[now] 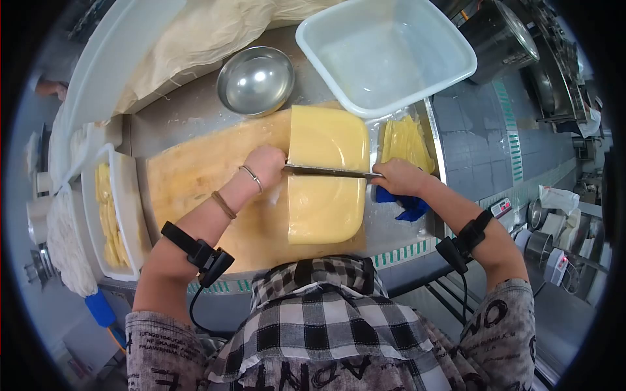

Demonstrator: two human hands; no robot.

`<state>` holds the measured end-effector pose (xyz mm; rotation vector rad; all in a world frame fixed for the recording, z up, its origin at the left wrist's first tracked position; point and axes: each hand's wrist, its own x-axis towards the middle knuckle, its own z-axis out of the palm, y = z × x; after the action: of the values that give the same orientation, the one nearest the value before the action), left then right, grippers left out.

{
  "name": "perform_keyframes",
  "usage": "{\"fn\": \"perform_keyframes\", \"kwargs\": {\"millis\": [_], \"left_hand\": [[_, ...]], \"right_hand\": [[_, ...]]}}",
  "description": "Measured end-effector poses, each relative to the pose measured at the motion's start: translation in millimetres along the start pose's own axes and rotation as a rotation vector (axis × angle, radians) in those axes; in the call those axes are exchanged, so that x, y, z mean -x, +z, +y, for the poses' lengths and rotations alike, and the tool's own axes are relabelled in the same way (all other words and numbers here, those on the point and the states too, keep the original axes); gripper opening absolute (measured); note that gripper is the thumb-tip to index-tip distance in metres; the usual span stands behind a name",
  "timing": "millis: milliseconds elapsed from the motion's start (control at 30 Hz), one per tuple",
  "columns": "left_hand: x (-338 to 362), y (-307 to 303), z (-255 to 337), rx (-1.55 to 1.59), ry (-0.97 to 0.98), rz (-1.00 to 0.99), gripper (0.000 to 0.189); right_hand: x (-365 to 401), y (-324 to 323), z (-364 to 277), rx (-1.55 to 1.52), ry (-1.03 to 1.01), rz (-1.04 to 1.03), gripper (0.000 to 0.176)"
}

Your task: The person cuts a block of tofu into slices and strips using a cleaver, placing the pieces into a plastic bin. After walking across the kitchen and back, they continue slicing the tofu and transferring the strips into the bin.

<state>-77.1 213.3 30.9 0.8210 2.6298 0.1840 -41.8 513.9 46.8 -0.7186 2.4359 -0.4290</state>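
Observation:
A long knife lies crosswise over a smooth, glossy yellow block with rounded right corners. The block rests on a wooden cutting board, with one part on the far side of the blade and one on the near side. How deep the blade sits cannot be seen. My left hand is closed around the knife's left end, just left of the block. My right hand grips its right end, past the block's right edge. Below my right hand is a crumpled blue cloth.
Yellow slices lie right of the board on the metal worktop. A white bin with yellow pieces stands left. Behind are a metal bowl and a large white tub. Pale cloth is bunched at the back.

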Motion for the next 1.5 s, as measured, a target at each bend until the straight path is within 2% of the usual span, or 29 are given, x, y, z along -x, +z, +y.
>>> {"fn": "perform_keyframes", "kwargs": {"millis": [233,433,533,633,700,833,867,933,1033,1100,1167,1233,1300,1333,1433,1500], "left_hand": [[16,15,-13,0.075,0.018,0.137,0.009],[17,14,-12,0.043,0.123,0.067,0.011],[30,23,-6,0.085,0.089,0.169,0.011],[33,21,6,0.074,0.102,0.204,0.008],[31,21,11,0.022,-0.012,0.196,0.006],[17,22,-4,0.087,-0.023,0.151,0.010],[18,28,-4,0.090,-0.026,0.154,0.010],[34,27,5,0.122,0.009,0.285,0.010],[44,21,20,0.076,-0.017,0.314,0.011],[28,23,6,0.065,-0.034,0.296,0.009],[10,17,-6,0.070,-0.002,0.091,0.008],[13,22,-8,0.073,-0.013,0.090,0.006],[25,31,-1,0.079,0.037,0.283,0.005],[29,33,-2,0.074,0.037,0.282,0.005],[31,29,-2,0.064,0.001,0.263,0.007],[20,17,-6,0.040,-0.021,0.069,0.008]], "right_hand": [[22,21,-33,-0.061,0.072,0.029,0.022],[33,47,-49,-0.142,0.153,0.074,0.023],[34,56,-64,0.027,0.261,0.083,0.023],[37,68,-54,0.041,0.271,0.122,0.023],[36,66,-48,0.025,0.240,0.130,0.022],[29,47,-51,-0.055,0.178,0.102,0.019],[33,46,-59,-0.038,0.221,0.098,0.019],[39,64,-57,-0.029,0.250,0.116,0.019],[39,73,-51,-0.031,0.254,0.155,0.020],[28,56,-40,-0.044,0.191,0.080,0.020],[17,41,-28,-0.141,0.131,0.008,0.025],[20,44,-36,-0.113,0.138,0.043,0.024],[30,56,-46,-0.108,0.184,0.071,0.024],[33,60,-50,-0.105,0.234,0.101,0.024],[29,50,-53,-0.072,0.212,0.075,0.024],[29,47,-51,-0.103,0.188,0.037,0.023]]}}
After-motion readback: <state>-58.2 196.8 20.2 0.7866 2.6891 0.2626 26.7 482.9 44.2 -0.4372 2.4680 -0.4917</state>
